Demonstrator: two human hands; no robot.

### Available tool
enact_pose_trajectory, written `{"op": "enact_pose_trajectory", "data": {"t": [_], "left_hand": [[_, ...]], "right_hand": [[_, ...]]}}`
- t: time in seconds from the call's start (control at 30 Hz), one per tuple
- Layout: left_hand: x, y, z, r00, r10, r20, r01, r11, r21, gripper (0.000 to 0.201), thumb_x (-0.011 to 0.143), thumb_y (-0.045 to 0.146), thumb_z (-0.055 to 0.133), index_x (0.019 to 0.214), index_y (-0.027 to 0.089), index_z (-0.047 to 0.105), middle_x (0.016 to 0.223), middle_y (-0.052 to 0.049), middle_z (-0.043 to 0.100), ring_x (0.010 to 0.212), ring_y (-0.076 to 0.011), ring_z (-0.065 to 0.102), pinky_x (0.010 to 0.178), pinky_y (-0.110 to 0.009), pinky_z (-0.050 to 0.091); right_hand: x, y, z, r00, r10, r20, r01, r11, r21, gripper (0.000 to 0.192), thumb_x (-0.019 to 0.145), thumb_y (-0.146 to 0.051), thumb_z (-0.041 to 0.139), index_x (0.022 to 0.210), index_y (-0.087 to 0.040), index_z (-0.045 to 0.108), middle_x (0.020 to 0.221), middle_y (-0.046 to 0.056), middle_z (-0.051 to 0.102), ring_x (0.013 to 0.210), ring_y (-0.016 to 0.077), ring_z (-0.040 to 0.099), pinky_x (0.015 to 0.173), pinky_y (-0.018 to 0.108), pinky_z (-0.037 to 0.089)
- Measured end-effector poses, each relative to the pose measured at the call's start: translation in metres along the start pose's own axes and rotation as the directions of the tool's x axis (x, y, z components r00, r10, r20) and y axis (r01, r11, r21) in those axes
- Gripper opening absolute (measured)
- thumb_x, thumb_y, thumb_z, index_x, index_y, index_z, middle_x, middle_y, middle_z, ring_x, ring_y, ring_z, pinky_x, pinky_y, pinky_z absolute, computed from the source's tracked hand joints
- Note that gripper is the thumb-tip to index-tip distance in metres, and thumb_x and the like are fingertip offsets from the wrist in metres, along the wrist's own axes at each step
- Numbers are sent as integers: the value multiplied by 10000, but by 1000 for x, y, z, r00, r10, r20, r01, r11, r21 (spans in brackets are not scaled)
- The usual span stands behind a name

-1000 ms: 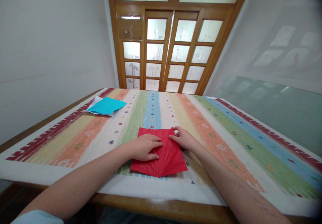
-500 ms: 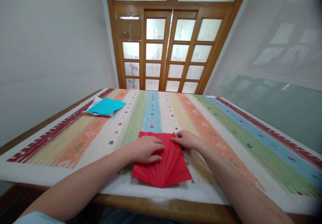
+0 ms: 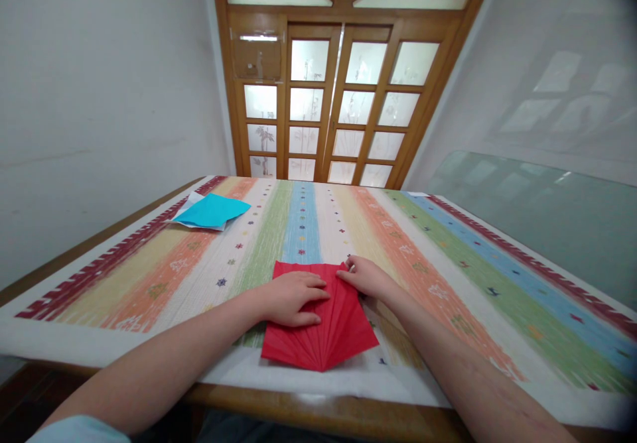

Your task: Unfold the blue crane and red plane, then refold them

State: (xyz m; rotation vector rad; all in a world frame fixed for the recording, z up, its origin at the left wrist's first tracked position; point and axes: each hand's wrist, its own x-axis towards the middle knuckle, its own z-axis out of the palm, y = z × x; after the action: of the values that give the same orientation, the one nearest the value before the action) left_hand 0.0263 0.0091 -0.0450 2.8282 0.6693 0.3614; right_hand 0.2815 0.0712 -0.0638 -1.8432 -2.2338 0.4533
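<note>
A red paper (image 3: pixel 333 333), creased in a fan of pleats that meet at its near point, lies on the striped tablecloth (image 3: pixel 448 277) close to the table's near edge. My left hand (image 3: pixel 291 297) rests flat on the left half of the red paper, fingers together, pressing it down. My right hand (image 3: pixel 365 276) touches the paper's upper right corner with its fingertips pinched on the edge fold. Part of the paper is hidden under my left hand.
A blue paper (image 3: pixel 212 209) lies on white sheets at the far left of the table. Wooden glazed doors (image 3: pixel 338 98) stand behind the table. A glass panel (image 3: pixel 547 211) leans on the right wall. The table's wooden edge (image 3: pixel 308 410) runs along the front.
The red paper has slid a little toward me and turned slightly. My right hand has shifted along its top right edge. My left hand stays pressed on it.
</note>
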Motion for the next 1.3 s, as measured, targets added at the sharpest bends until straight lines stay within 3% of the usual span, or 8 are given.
{"op": "enact_pose_trajectory", "data": {"t": [0.13, 0.3, 0.4, 0.6, 0.83, 0.97, 1.13, 1.3], "left_hand": [[-1, 1, 1, 1000, 4, 1, -4, 1000, 10, 526, 906, 446, 618, 1381, 219, 596, 1464, -125, 545, 1368, -307, 478, 1156, -449, 355], [1, 7, 4, 998, 5, 64, -8, 999, 52, 484, 948, 346, 523, 1430, 309, 551, 1543, -83, 461, 1438, -318, 388, 1189, -541, 268], [3, 9, 6, 995, 0, 96, -5, 999, 53, 521, 934, 314, 511, 1454, 343, 513, 1563, -47, 437, 1462, -324, 346, 1189, -571, 246], [5, 4, 11, 996, -11, 92, 9, 1000, 22, 628, 917, 336, 518, 1529, 254, 405, 1559, -57, 447, 1473, -298, 330, 1218, -519, 220], [5, -2, 15, 997, -72, 0, 72, 997, 30, 604, 953, 461, 526, 1472, 155, 483, 1537, -148, 458, 1434, -295, 400, 1200, -444, 287], [5, -6, 16, 986, -161, -36, 163, 985, 62, 588, 959, 472, 510, 1448, 146, 502, 1526, -154, 470, 1419, -298, 419, 1184, -446, 311], [5, -7, 12, 963, -266, -33, 268, 957, 112, 594, 952, 480, 507, 1451, 158, 495, 1528, -158, 465, 1388, -317, 451, 1158, -467, 325], [5, -6, 10, 937, -343, -65, 349, 925, 153, 590, 949, 497, 499, 1411, 130, 519, 1492, -175, 502, 1369, -320, 470, 1138, -453, 345]], "right_hand": [[2, 3, -2, 998, 14, 59, -11, 999, -50, 320, 863, -429, 623, 697, -161, 675, 708, 105, 714, 616, 188, 617, 561, 282, 352], [3, 6, -3, 996, 28, 84, -23, 998, -55, 389, 894, -451, 571, 669, -155, 685, 602, 90, 671, 523, 173, 575, 527, 285, 326], [3, 4, -3, 998, 27, 62, -24, 999, -47, 313, 856, -444, 637, 731, -159, 675, 647, 76, 682, 536, 166, 571, 528, 279, 319], [-3, -9, -3, 996, -84, -29, 84, 996, -20, 139, 814, -308, 673, 784, -192, 603, 741, 37, 679, 655, 167, 566, 571, 266, 312], [-17, -25, -3, 961, -259, -97, 252, 965, -76, 55, 832, -180, 592, 781, -197, 582, 798, 45, 678, 719, 165, 575, 624, 255, 316], [-29, -25, 4, 947, -305, -102, 294, 949, -112, 126, 854, -115, 516, 859, -197, 611, 818, 61, 694, 742, 185, 605, 644, 264, 348], [-35, -15, 12, 925, -327, -194, 348, 933, 89, 462, 866, -122, 548, 1325, -177, 553, 1244, 141, 679, 1064, 234, 644, 879, 315, 448], [-38, -13, 15, 910, -378, -172, 398, 912, 99, 348, 868, -96, 525, 1148, -199, 704, 1042, 95, 718, 959, 216, 652, 871, 318, 470]]}}
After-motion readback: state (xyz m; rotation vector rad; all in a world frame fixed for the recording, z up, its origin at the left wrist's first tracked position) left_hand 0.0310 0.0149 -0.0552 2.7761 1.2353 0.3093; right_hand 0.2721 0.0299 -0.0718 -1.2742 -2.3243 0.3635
